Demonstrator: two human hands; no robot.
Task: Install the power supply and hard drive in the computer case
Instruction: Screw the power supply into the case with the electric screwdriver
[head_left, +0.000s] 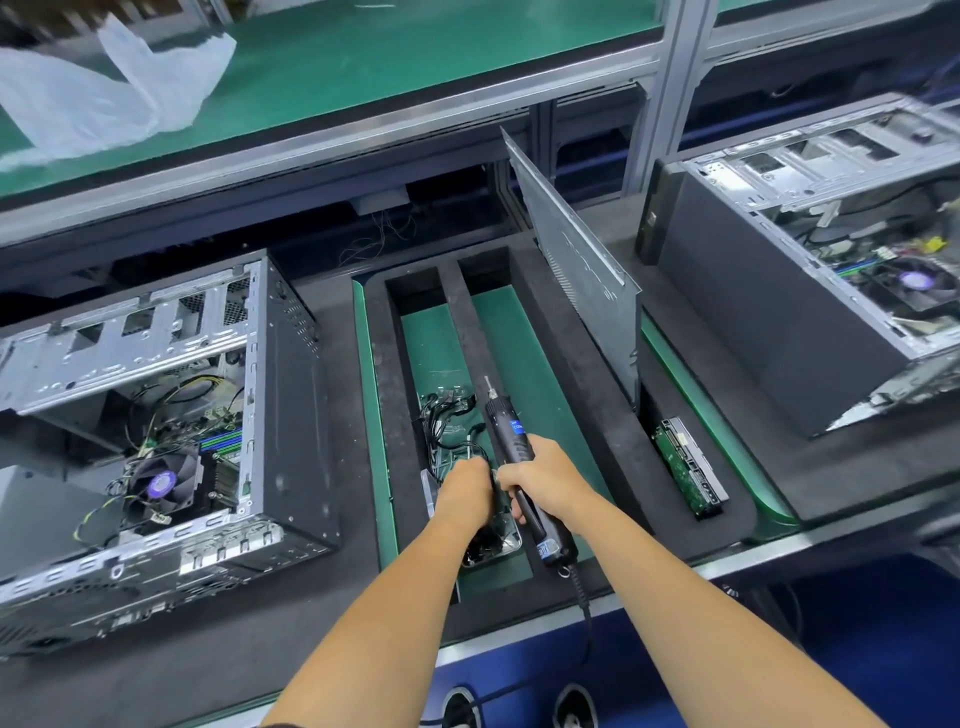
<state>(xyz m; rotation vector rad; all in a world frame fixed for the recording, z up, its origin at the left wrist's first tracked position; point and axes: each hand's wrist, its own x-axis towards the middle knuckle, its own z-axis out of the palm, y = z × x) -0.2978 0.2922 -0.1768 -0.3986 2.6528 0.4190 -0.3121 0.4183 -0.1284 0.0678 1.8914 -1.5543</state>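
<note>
An electric screwdriver (514, 457) is being held in the right hand (540, 475), the fingers wrapped round its barrel and the bit pointing toward twelve o'clock. The left hand (465, 491) is being lowered into the foam tray (582, 364) at the centre of the desk (311, 613), its grip curled over a bundle of black cables (447, 421) and a metal-edged part (511, 540) beneath; whether that part is the power supply cannot be told, since it is largely hidden by the hand. The hard drive (688, 465) is lying on edge in a narrow slot of the tray at three o'clock from the hands, untouched. The open computer case (156, 415) is standing at nine o'clock, with its fan and board exposed and its bays apparently unfilled. A second case (810, 280) is standing at two o'clock, and a loose side panel (582, 270) is leaning upright between it and the tray.

The step in hand is judged to be the picking-up of the cabled part from the tray. The next move is likely calling for the part to be carried toward nine o'clock and seated in the case before any screws are driven.
</note>
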